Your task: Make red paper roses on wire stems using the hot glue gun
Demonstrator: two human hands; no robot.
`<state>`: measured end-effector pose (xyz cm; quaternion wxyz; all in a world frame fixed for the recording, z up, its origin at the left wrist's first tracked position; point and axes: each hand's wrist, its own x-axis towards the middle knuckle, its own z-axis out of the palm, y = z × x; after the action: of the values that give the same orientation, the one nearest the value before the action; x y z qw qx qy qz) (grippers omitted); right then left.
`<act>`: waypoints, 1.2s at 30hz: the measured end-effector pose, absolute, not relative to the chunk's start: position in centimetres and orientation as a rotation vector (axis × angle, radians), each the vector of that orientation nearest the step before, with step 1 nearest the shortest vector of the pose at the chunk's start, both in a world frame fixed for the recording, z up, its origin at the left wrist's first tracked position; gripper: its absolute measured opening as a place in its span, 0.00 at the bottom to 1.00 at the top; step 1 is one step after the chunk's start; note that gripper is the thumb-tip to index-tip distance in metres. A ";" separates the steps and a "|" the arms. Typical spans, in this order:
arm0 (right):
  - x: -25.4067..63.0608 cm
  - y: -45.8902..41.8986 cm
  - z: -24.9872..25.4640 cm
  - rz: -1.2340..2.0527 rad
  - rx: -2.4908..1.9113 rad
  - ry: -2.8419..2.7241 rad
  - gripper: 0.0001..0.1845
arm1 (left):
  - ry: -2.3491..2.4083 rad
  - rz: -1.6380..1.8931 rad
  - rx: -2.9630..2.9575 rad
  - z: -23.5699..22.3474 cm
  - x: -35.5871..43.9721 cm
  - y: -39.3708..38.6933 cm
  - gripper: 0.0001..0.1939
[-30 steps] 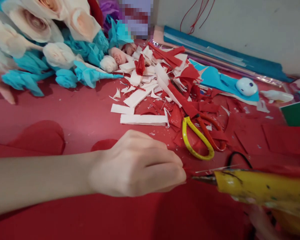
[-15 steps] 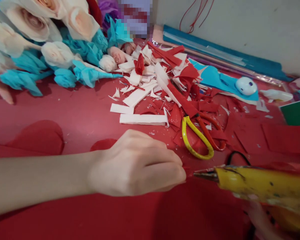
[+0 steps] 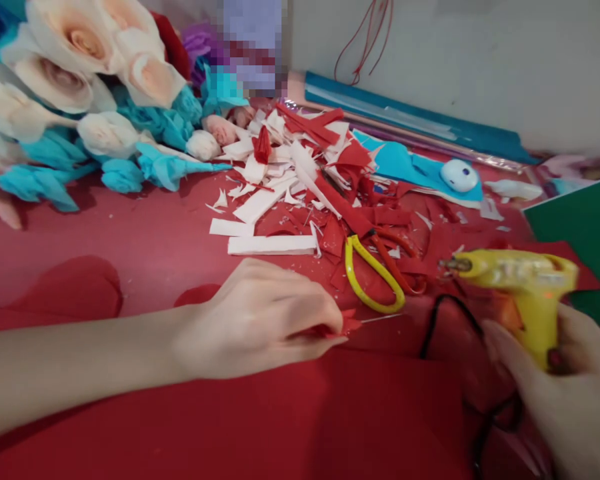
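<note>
My left hand [image 3: 260, 320] is closed, its fingers pinched round a small piece of red paper [image 3: 349, 323] that pokes out past the fingertips. From that piece a thin pale strand [image 3: 383, 318] runs to the right. At the right side, my right hand [image 3: 575, 387] grips a yellow glue gun [image 3: 537, 287] by its handle, with the nozzle pointing left and apart from the paper. A black cord [image 3: 433, 320] hangs below the gun. Under my left forearm spreads a large red sheet [image 3: 220, 420].
Scissors with yellow and red handles [image 3: 351, 277] lie among red and white scraps [image 3: 275, 167]. Paper roses [image 3: 105, 133] in cream and blue fill the back left. A round white object [image 3: 459, 175] rests on blue paper, near a green board [image 3: 575, 220].
The glue gun has moved up and right, away from my left hand, and my right hand now shows. The red paper piece and pale strand have come into sight.
</note>
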<state>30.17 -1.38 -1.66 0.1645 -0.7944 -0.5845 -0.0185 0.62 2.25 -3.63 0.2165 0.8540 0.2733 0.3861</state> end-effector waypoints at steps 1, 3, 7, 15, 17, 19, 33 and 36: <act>30.5 -0.8 -1.6 -0.057 -2.288 -1.672 0.26 | 0.764 1.102 2.335 -3.6 0.7 2.3 0.04; 31.4 0.4 -1.8 -0.083 -2.337 -1.701 0.24 | 0.758 1.142 2.313 -3.6 0.8 2.2 0.04; 33.3 1.9 -2.7 -0.125 -2.395 -1.766 0.21 | 0.749 1.162 2.326 -3.4 0.9 2.1 0.04; 30.4 0.3 -1.0 -0.551 -2.077 -1.903 0.21 | 0.707 1.207 2.332 -3.6 0.9 2.1 0.04; 27.7 -1.4 0.3 -0.588 -1.864 -1.979 0.11 | 0.710 1.190 2.331 -3.5 0.9 2.0 0.04; 24.9 -3.0 1.2 -0.485 -1.417 -2.250 0.09 | 0.721 1.180 2.325 -3.4 0.8 2.0 0.04; 20.5 -3.2 -1.4 -0.152 -1.035 -2.362 0.07 | 0.605 1.057 2.412 -3.4 0.2 2.0 0.02; 20.5 -3.4 -1.4 -0.139 -1.025 -2.374 0.06 | 0.578 1.021 2.463 -3.4 0.1 1.9 0.02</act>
<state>20.50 -3.41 -1.43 0.2726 -0.3809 -0.8820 -0.0516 0.12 1.93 -3.38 0.2051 0.8836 0.2074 0.3663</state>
